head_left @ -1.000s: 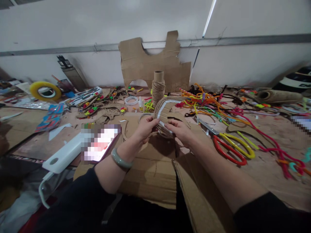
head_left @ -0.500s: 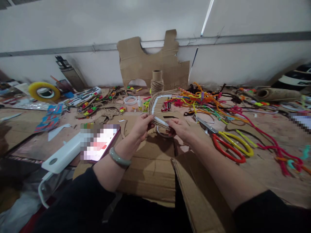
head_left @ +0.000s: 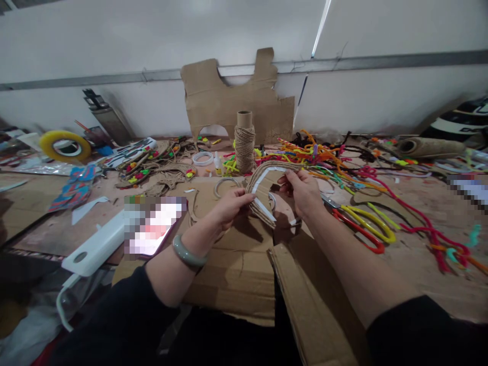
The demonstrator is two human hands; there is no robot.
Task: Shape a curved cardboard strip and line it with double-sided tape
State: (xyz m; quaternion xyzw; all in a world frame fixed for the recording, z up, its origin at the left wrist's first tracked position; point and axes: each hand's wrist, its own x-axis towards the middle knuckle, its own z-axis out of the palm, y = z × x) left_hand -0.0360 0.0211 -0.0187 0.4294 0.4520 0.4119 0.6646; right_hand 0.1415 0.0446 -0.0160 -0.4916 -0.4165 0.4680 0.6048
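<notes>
Between my hands is a curved cardboard piece (head_left: 261,187) edged with rows of brown twine and a white strip along its inner side. My left hand (head_left: 233,206) pinches its left side between thumb and fingers. At the upper right end, my right hand (head_left: 301,190) grips it too. Behind it stands a cardboard tube wound with jute twine (head_left: 244,142). A clear ring, perhaps a tape roll (head_left: 225,188), lies on the cardboard just past my left hand. Scissors (head_left: 360,223) with red and yellow handles rest right of my right hand.
Colourful cords (head_left: 316,152) are tangled at the back right. Small twine pieces with bright bits (head_left: 143,165) lie back left. A lit phone (head_left: 158,226) sits beside a white power strip (head_left: 101,241). Yellow tape (head_left: 64,146), a small glue bottle (head_left: 217,161) and a cut cardboard sheet (head_left: 236,101) stand farther back.
The curved piece has moved nearer and been turned. My right hand has shifted from its lower end to its upper right end; my left hand still holds the left side.
</notes>
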